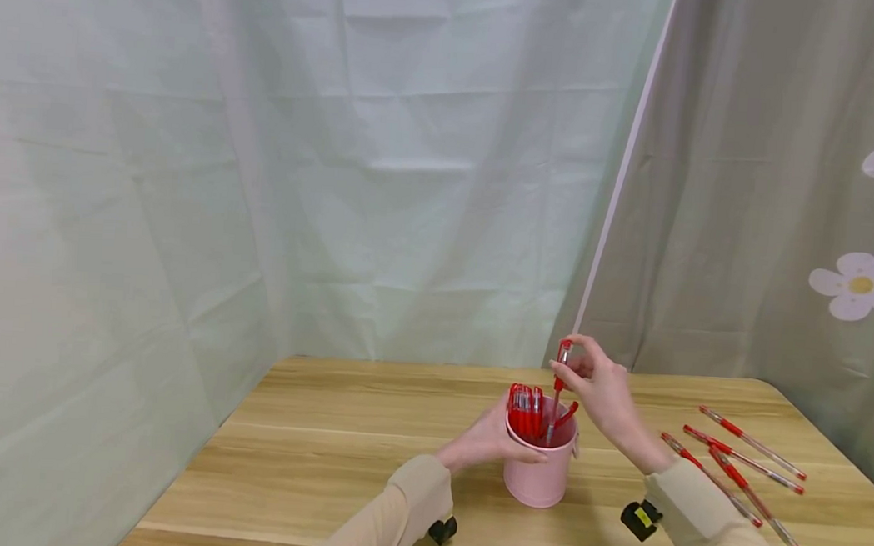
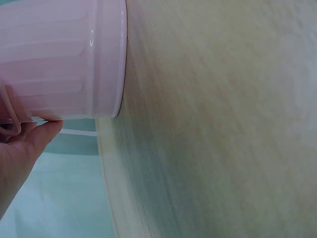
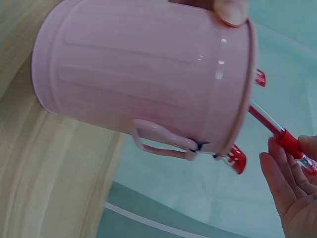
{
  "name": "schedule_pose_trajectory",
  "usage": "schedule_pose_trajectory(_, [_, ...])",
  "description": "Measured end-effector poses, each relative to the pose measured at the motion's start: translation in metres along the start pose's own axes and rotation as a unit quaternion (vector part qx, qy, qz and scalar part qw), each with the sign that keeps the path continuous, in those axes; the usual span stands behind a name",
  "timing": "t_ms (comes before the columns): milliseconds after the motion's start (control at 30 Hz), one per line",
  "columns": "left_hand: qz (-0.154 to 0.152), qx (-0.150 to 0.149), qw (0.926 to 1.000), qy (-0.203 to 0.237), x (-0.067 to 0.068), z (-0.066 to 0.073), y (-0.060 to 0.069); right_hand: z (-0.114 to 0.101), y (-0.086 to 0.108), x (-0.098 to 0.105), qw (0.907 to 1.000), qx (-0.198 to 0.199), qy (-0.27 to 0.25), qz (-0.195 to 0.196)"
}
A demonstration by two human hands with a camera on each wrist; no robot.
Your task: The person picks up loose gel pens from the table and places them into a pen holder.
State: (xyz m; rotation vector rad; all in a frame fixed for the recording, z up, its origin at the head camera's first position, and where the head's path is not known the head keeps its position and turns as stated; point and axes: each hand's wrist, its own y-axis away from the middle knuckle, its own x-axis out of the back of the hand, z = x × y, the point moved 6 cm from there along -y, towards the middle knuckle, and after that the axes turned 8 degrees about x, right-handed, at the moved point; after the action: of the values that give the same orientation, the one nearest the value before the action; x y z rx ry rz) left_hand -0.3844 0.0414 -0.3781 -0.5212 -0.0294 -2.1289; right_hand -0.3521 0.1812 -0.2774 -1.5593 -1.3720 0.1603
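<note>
A pink bucket (image 1: 537, 479) stands upright on the table, several red pens (image 1: 524, 412) gathered at its left side and one leaning at its right rim. The left hand (image 1: 490, 439) grips the bucket's rim and side from the left; in the left wrist view that hand (image 2: 20, 153) touches the bucket (image 2: 54, 59). Above the opening, the right hand (image 1: 601, 392) pinches a red pen (image 1: 555, 401) near its top, its lower end inside the bucket. The right wrist view shows the right hand (image 3: 292, 188) holding this pen (image 3: 289, 143) beside the bucket (image 3: 143, 69).
Several red pens (image 1: 749, 451) lie on the wooden table (image 1: 336, 450) to the right of the bucket, some crossing. Pale curtains (image 1: 442, 181) hang behind and left of the table, and a grey one with flowers (image 1: 709, 240) at the right.
</note>
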Motion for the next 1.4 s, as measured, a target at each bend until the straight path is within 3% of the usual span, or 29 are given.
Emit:
schedule_pose_trajectory(233, [0.003, 0.019, 0.9998, -0.011, 0.001, -0.003, 0.0, 0.006, 0.007, -0.008, 0.9995, -0.022, -0.002, -0.022])
schedule_pose_trajectory(767, [-0.004, 0.003, 1.0, 0.0, -0.001, 0.0, 0.0, 0.017, 0.016, -0.02, 0.999, -0.036, 0.007, -0.025])
schedule_pose_trajectory(1400, [-0.003, -0.008, 0.9999, 0.014, -0.001, 0.001, 0.0, 0.026, 0.023, -0.034, 0.9942, -0.067, 0.021, -0.082])
